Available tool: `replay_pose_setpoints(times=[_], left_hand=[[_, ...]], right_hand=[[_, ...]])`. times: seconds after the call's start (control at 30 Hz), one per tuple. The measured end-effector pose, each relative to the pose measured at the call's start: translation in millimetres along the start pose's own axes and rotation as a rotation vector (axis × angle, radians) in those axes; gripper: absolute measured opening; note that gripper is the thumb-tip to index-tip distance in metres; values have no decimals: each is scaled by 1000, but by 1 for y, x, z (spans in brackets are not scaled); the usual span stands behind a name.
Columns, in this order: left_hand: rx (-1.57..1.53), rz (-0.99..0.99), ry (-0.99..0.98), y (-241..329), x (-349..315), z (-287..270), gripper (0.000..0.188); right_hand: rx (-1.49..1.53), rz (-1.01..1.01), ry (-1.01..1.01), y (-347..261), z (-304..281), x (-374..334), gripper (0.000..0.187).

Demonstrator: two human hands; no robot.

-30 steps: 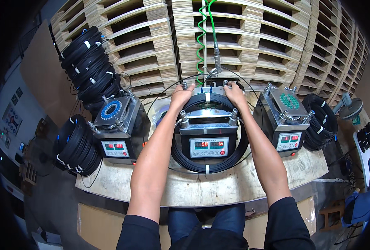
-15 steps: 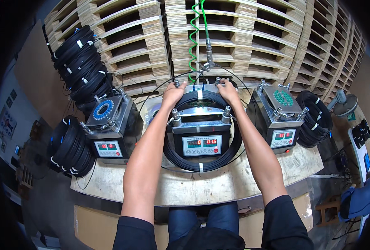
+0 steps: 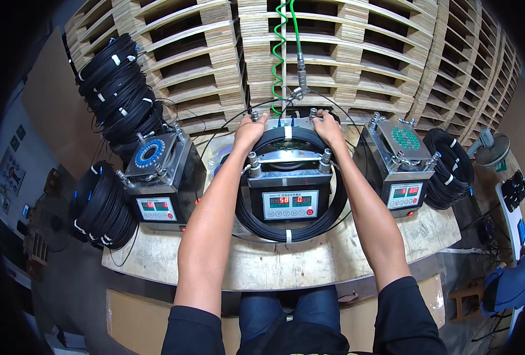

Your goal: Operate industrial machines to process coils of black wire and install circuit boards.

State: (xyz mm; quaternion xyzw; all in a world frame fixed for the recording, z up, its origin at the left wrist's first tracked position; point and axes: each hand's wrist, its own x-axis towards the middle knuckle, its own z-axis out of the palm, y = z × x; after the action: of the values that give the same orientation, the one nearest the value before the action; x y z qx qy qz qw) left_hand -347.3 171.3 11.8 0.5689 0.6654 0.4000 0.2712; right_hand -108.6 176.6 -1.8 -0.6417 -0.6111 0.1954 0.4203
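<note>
Both arms reach over the middle machine (image 3: 256,198), a black box with a lit red-digit display and a metal top plate. At its far left corner, my left hand (image 3: 250,131) is closed around a metal clamp knob (image 3: 254,116). My right hand (image 3: 328,129) closes the same way on the far right corner's knob (image 3: 313,112); some fingers of both hands are hidden behind. A large coil of black cable (image 3: 244,220), bound with white ties, encircles this machine. Two near clamp knobs (image 3: 253,164) hold the front bar and stand untouched.
Similar machines flank it: one with a ring of blue connectors (image 3: 149,153), one with green pieces (image 3: 405,138) on top. Black cable coils (image 3: 113,77) stack at left, more coils (image 3: 448,168) at right. A green air hose (image 3: 296,29) hangs before wooden pallets (image 3: 386,53).
The red digits on the middle and right machines' displays have changed. Both hands stay at the far knobs; the whole view has shifted slightly.
</note>
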Motion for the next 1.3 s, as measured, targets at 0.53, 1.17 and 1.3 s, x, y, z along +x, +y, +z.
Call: replay_pose_setpoints(times=[0.53, 1.17, 1.3], left_hand=[[11, 34, 6, -2, 5, 1, 70], [-39, 35, -73, -8, 12, 3, 80], [-8, 37, -17, -7, 9, 3, 77]], right_hand=[[-28, -24, 28, -1, 0, -1, 51], [-34, -10, 42, 7, 6, 7, 49], [-28, -52, 53, 6, 4, 5, 50]])
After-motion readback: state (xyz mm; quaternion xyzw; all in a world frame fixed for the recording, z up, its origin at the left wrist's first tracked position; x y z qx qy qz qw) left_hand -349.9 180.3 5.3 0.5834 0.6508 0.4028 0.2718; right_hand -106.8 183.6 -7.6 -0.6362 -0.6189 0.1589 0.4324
